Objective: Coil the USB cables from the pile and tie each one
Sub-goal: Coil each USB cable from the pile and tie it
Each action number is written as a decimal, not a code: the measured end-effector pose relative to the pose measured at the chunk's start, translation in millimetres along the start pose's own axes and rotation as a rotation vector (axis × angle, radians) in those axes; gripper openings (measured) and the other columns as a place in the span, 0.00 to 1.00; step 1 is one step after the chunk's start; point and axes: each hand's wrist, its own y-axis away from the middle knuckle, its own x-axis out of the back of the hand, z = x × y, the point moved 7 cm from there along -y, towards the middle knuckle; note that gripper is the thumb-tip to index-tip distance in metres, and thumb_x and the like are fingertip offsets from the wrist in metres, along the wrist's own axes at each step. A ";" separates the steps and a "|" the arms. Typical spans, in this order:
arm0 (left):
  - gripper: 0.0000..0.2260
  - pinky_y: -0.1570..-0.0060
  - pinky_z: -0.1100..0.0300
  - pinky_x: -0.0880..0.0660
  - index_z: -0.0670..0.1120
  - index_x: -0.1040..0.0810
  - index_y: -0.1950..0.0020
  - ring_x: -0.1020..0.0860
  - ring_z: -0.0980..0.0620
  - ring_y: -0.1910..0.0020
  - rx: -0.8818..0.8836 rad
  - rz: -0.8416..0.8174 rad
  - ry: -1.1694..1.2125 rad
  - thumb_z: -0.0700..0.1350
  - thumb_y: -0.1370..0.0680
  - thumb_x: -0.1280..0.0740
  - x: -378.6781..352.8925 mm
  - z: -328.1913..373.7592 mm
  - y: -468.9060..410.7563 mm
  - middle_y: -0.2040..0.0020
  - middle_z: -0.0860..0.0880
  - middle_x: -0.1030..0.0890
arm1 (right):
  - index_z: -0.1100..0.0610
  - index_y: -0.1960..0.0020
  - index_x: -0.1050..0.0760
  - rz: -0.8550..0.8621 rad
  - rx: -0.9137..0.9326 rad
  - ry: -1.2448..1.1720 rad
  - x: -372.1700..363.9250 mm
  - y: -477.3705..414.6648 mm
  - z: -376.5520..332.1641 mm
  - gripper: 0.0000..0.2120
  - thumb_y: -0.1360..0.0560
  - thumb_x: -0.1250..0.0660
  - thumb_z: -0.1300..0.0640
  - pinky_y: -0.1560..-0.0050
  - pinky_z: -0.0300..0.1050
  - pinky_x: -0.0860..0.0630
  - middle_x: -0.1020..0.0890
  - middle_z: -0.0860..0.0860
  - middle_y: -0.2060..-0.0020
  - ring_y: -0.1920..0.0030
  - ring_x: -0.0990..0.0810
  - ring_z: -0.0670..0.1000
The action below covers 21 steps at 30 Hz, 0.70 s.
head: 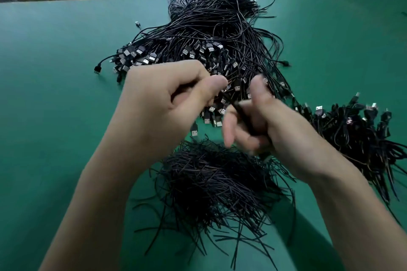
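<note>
Probably the tying step. Left hand pinches the tie between the hands; right hand grips the cable (blurred). Next: twist tight.

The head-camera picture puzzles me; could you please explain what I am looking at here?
There is no machine here. A person wears one camera on the head, looking down at two bare hands. On the green table lie a big pile of black USB cables, a heap of short black ties nearer the person, and a cluster of bundled cables at the right. The left hand and right hand both hold a thin black strand between them. Motion blur hides whether it is a cable or a tie.
</note>
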 end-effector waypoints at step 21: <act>0.12 0.71 0.72 0.41 0.47 0.17 0.62 0.35 0.57 0.74 -0.024 -0.058 -0.039 0.49 0.19 0.30 -11.0 3.5 -0.4 0.75 0.59 0.32 | 0.56 0.60 0.23 0.457 0.277 0.657 18.5 5.3 -27.5 0.24 0.14 0.47 0.44 0.68 0.49 0.28 0.24 0.45 0.73 0.72 0.25 0.48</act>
